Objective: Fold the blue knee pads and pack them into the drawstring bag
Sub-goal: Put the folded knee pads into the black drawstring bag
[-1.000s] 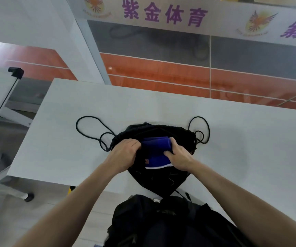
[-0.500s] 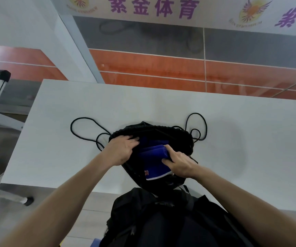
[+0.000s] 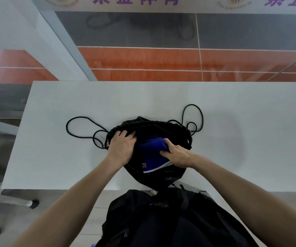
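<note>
Item: blue pads [image 3: 152, 154], folded into a soft roll, white trim and a small orange logo at the near edge. Location: in the mouth of the black bag [image 3: 161, 127], at table [image 3: 232, 122] centre; far end of the roll is under the gathered rim at 12 o'clock, near end not yet inside.

Left hand [image 3: 121, 148]: at 9 o'clock of the opening, fingers curled over the rim cloth, holding the mouth apart.

Right hand [image 3: 178, 155]: at 3 o'clock, fingers closed round the roll's right end, thumb along the side.

Cords [image 3: 80, 120]: loose loops on the table at 10 and 2 o'clock of the bag, slack.

Handling, by judgement: the pads look light, elastic and springy; a roll of this kind likely unfolds if released, so hold it across the folded thickness, not by one layer. The bag is thin, limp cloth that would collapse without a hand at the rim.

Change against the earlier frames: the roll sits deeper in the opening, with more blue covered by the rim; the left hand has moved from the pads onto the bag's edge. Cords lie unchanged.
</note>
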`<state>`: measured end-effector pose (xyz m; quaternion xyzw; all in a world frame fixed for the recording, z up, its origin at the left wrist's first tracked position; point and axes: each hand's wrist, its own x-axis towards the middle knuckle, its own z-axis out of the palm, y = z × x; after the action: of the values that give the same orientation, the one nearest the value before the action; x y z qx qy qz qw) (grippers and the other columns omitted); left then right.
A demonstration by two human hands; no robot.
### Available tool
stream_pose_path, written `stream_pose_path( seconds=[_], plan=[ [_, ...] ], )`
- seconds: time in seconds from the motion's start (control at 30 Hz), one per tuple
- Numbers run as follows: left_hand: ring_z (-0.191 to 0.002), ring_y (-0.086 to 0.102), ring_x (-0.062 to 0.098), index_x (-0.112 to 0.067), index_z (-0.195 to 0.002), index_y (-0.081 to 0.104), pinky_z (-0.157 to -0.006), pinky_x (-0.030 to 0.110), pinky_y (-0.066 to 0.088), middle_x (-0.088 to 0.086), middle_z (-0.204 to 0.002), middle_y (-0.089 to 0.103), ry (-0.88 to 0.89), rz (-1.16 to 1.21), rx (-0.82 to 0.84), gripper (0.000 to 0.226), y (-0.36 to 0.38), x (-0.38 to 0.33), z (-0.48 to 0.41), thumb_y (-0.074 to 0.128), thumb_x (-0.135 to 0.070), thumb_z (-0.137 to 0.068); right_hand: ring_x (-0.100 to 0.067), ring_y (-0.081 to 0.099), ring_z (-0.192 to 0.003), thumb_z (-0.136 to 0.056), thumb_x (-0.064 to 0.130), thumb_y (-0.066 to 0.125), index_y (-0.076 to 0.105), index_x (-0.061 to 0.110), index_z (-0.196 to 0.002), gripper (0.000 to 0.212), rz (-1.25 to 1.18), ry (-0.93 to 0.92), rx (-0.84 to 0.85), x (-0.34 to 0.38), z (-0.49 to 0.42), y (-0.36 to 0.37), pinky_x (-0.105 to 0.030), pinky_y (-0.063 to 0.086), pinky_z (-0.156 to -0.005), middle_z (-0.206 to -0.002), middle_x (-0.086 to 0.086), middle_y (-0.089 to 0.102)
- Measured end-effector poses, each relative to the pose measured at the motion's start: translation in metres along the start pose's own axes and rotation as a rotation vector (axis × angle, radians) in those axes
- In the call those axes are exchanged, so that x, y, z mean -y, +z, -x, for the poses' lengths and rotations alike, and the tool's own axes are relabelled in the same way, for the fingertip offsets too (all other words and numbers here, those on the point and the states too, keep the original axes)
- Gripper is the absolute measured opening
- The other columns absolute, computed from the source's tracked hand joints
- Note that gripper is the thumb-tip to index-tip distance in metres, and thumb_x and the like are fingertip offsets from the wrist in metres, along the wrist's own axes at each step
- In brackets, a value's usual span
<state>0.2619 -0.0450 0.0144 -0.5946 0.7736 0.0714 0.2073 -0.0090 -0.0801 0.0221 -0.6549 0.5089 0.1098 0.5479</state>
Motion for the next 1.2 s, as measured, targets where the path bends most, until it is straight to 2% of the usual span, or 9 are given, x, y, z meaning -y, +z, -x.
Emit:
stream_pose_path(
  seconds=[0.2,0.27,0.37,0.5,0.67,0.77,0.87,1.1,1.2],
  plan=[
    [-0.145,0.05,0.031,-0.014,-0.161,0.052,-0.118,0.046,0.041,0.006,-0.17,0.05,-0.024,0.027,0.006,0.111,0.01,-0.007,0.007,0.072,-0.082,-0.076,-0.025,0.068,-0.091,-0.11,0.042,0.055,0.061,0.019,-0.133,0.032,-0.264,0.168,0.088,-0.011,-0.008,0.006,-0.04,0.054,-0.081,-0.114,-0.017,0.075],
    [-0.146,0.049,0.032,-0.013,-0.158,0.053,-0.12,0.046,0.041,0.009,-0.165,0.051,-0.027,0.055,-0.003,0.118,0.014,-0.009,0.01,0.078,-0.083,-0.067,-0.028,0.071,-0.097,-0.11,0.037,0.057,0.066,0.012,-0.132,0.034,-0.365,0.195,0.08,-0.012,-0.009,0.008,-0.042,0.054,-0.088,-0.116,-0.019,0.077],
    [-0.131,0.055,0.03,-0.013,-0.13,0.068,-0.113,0.043,0.045,0.008,-0.14,0.06,0.001,0.166,-0.092,0.087,0.015,-0.006,0.014,0.083,-0.071,-0.067,-0.022,0.071,-0.121,-0.112,0.034,0.056,0.067,0.019,-0.139,0.033,-0.423,0.177,0.01,-0.013,-0.007,0.009,-0.038,0.05,-0.111,-0.128,-0.004,0.077],
    [-0.11,0.059,0.024,-0.017,-0.105,0.079,-0.102,0.04,0.048,-0.001,-0.109,0.066,0.144,0.176,-0.099,0.048,0.017,0.005,0.023,0.072,-0.061,-0.085,-0.021,0.07,-0.123,-0.112,0.032,0.056,0.067,0.026,-0.14,0.031,-0.48,0.147,-0.077,-0.018,-0.005,0.008,-0.036,0.049,-0.111,-0.128,-0.001,0.077],
    [-0.109,0.061,0.023,-0.028,-0.122,0.078,-0.099,0.04,0.045,-0.008,-0.111,0.077,0.31,0.165,-0.109,0.051,0.033,0.0,0.037,0.034,-0.046,-0.102,-0.026,0.074,-0.118,-0.109,0.03,0.061,0.074,0.026,-0.128,0.023,-0.622,0.145,-0.175,-0.011,-0.002,-0.002,-0.041,0.053,-0.112,-0.12,-0.004,0.082],
    [-0.118,0.059,0.025,-0.023,-0.136,0.072,-0.107,0.043,0.04,-0.004,-0.117,0.077,0.301,0.18,-0.037,0.067,0.034,-0.014,0.042,0.029,-0.059,-0.1,-0.032,0.074,-0.118,-0.109,0.03,0.061,0.074,0.022,-0.129,0.026,-0.63,0.204,-0.236,0.001,-0.007,-0.002,-0.039,0.057,-0.099,-0.123,-0.011,0.08],
    [-0.125,0.055,0.027,-0.019,-0.146,0.062,-0.114,0.044,0.035,0.0,-0.127,0.072,0.27,0.134,0.099,0.082,0.033,-0.022,0.047,0.045,-0.075,-0.089,-0.031,0.074,-0.111,-0.109,0.027,0.059,0.07,0.018,-0.133,0.028,-0.581,0.234,-0.27,0.007,-0.016,0.0,-0.034,0.056,-0.082,-0.125,-0.014,0.078],
    [-0.122,0.071,0.031,-0.006,-0.174,0.008,-0.119,0.043,0.039,0.008,-0.122,0.078,0.166,0.003,0.185,0.144,0.033,-0.037,0.038,0.086,-0.071,-0.072,-0.025,0.071,-0.083,-0.11,0.023,0.06,0.065,0.018,-0.115,0.009,-0.768,0.317,-0.264,0.013,-0.018,0.002,-0.041,0.066,-0.071,-0.096,-0.009,0.073],
    [-0.12,0.073,0.031,-0.007,-0.172,0.019,-0.117,0.043,0.042,0.008,-0.121,0.079,0.1,-0.015,0.153,0.123,0.036,-0.04,0.029,0.085,-0.055,-0.08,-0.022,0.071,-0.078,-0.11,0.024,0.059,0.065,0.018,-0.116,0.011,-0.768,0.327,-0.275,0.015,-0.017,0.001,-0.039,0.066,-0.072,-0.092,-0.008,0.073]
  ],
)
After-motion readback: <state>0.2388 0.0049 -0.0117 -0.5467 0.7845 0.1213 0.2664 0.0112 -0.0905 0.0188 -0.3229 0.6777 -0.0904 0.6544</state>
